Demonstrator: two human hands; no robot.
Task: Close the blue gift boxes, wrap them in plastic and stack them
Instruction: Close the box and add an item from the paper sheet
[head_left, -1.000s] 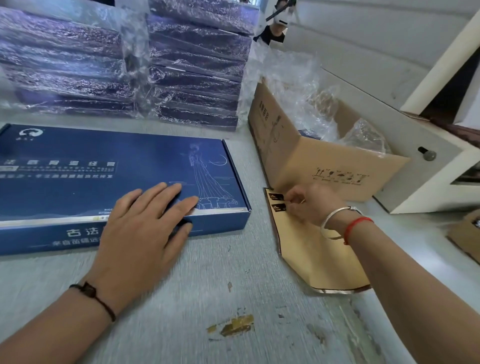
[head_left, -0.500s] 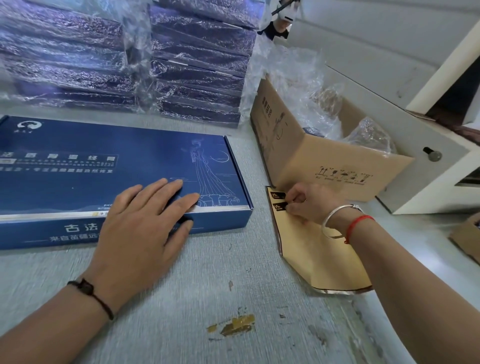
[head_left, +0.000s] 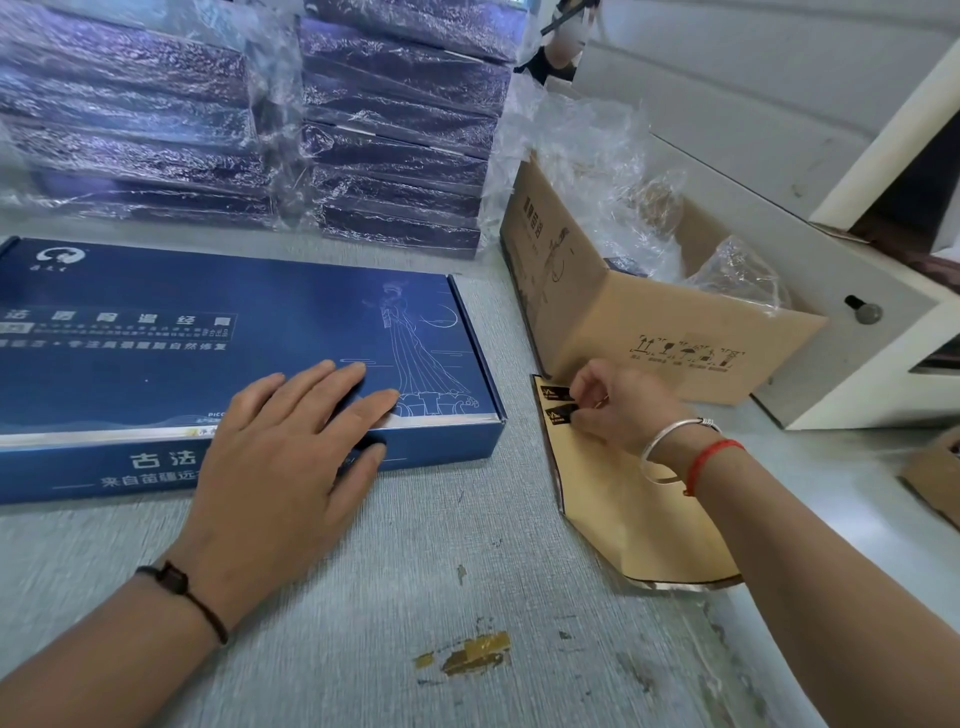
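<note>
A flat blue gift box (head_left: 208, 332) lies closed on the grey table, its lid printed with white text and a line drawing of a figure. My left hand (head_left: 291, 441) presses flat on the box's front right corner, fingers straight. To the right of the box lies a tan backing sheet (head_left: 623, 499) carrying small black stickers (head_left: 557, 414). My right hand (head_left: 618, 405) pinches one of these stickers at the sheet's top edge. Behind the box stand two stacks of plastic-wrapped blue boxes (head_left: 395, 130).
An open cardboard carton (head_left: 649, 322) stuffed with crumpled clear plastic stands right behind the sticker sheet. A white cabinet (head_left: 857, 332) with a knob is at the far right. Another small cardboard piece (head_left: 935, 478) sits at the right edge. The table (head_left: 467, 597) has a chipped spot near the front.
My right hand's fingers have shifted slightly on the stickers at the sheet's top. My left hand stays pressed on the box.
</note>
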